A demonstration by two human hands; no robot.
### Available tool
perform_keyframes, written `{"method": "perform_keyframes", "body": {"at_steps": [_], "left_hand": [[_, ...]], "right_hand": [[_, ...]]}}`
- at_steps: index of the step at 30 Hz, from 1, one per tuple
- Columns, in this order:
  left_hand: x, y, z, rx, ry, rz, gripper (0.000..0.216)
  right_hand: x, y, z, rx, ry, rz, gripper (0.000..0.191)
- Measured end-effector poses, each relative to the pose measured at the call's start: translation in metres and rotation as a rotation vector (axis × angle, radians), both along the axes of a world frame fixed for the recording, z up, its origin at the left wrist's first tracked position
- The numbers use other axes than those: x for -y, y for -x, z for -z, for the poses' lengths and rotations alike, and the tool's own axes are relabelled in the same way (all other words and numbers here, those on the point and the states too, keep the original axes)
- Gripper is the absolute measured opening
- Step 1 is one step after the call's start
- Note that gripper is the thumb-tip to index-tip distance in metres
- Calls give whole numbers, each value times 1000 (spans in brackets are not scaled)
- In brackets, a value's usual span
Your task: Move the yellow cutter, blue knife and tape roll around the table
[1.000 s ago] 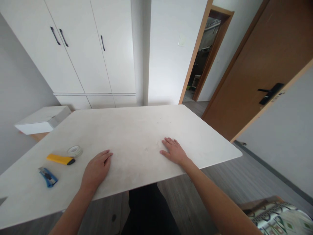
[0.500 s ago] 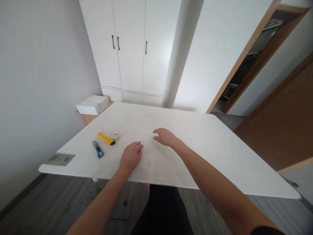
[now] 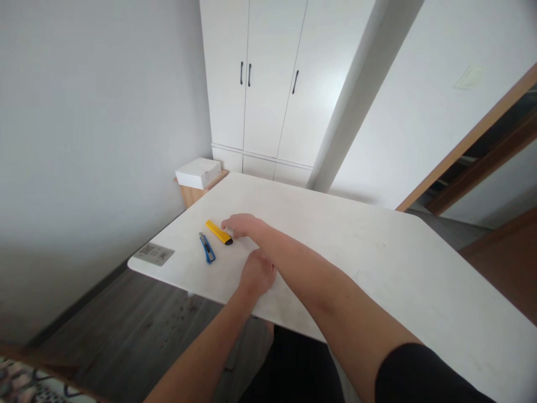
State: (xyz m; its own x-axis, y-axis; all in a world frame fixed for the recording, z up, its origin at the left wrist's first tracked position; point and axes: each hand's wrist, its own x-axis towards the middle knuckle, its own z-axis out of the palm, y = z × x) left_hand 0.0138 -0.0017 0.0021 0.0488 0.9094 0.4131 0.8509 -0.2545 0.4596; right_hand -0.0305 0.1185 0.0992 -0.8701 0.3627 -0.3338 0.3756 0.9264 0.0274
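Observation:
My right hand (image 3: 243, 224) reaches across to the left, thumb and fingers closed around a small roll of clear tape (image 3: 229, 231), most of which they hide. Just left of it lies a yellow utility knife (image 3: 218, 232) with a black end. A blue utility knife (image 3: 207, 248) rests closer to the table's left part, untouched. My left hand (image 3: 257, 272) lies on the table near the front edge, holding nothing that I can see. Its fingers look loosely laid out, with the tips partly hidden under my right forearm.
The white table (image 3: 335, 224) has a grey printed label (image 3: 154, 253) at its left corner. A white box (image 3: 198, 172) sits on a wooden stand beyond the left edge. White cabinets (image 3: 268, 78) stand behind, with a grey wall on the left.
My right hand has moved left from the table's middle to the tape roll and closed on it. The view has turned right. My left hand stays resting on the table.

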Motion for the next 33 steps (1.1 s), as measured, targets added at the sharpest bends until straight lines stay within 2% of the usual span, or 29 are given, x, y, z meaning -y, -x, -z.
{"method": "perform_keyframes", "body": {"at_steps": [7, 10, 13, 17, 20, 23, 27, 33], "left_hand": [[-1, 2, 2, -16, 4, -5, 23], [-2, 3, 1, -87, 32, 13, 23], [-2, 3, 1, -115, 34, 5, 29], [-1, 3, 0, -131, 50, 0, 32], [-2, 3, 0, -134, 41, -12, 32], [-2, 4, 1, -154, 35, -17, 33], [-3, 4, 1, -173, 25, -15, 35], [-2, 6, 0, -155, -15, -5, 38]], "right_hand": [[6, 9, 0, 32, -16, 4, 44], [-1, -9, -5, 13, -16, 49, 46], [-18, -62, -13, -15, -60, 162, 48], [-31, -172, -21, 39, -139, 415, 47], [-16, -246, -19, 115, -111, 566, 46], [13, -286, -14, 114, -47, 614, 46], [40, -294, -8, 30, -35, 580, 45], [38, -285, 4, 46, -8, 523, 42]]}}
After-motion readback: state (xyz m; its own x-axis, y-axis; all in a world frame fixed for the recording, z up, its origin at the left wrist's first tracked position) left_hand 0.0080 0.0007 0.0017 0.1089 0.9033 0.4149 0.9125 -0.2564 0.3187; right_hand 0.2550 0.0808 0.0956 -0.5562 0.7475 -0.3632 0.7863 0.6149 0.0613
